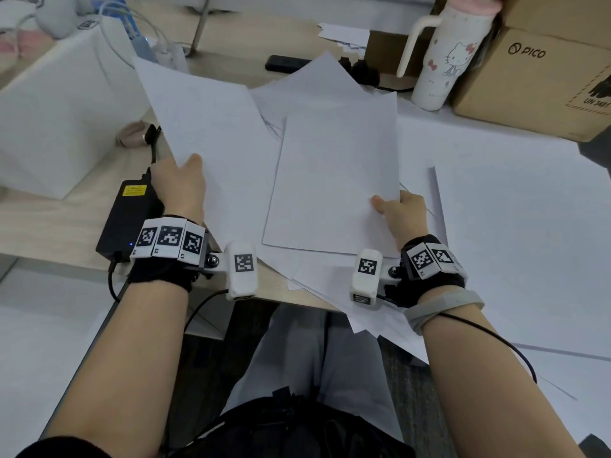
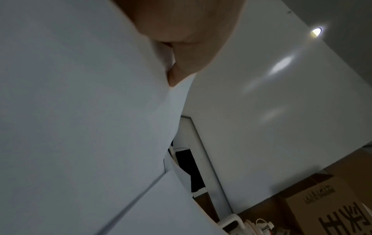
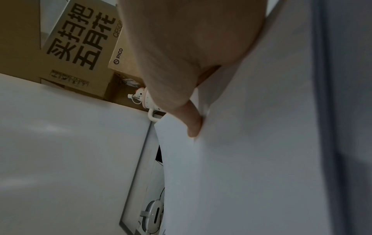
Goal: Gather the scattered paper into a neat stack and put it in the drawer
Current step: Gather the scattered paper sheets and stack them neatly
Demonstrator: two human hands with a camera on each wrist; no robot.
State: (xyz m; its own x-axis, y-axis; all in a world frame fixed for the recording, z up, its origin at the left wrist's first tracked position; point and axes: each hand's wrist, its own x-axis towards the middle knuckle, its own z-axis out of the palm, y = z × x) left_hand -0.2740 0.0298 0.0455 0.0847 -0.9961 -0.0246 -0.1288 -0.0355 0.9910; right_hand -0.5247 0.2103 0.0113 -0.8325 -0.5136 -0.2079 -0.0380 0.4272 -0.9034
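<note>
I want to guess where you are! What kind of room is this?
Probably an office or workroom: a desk strewn with paper sheets, a PICO cardboard box and a black power adapter.

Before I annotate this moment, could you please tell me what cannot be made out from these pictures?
- Drawer: in no view.
- Left hand fingers: head view, hidden under its sheet; the left wrist view shows only a blurred palm.
- Right hand fingers: head view, hidden under its sheet.
- Number of loose sheets: they overlap and run off the edges.
</note>
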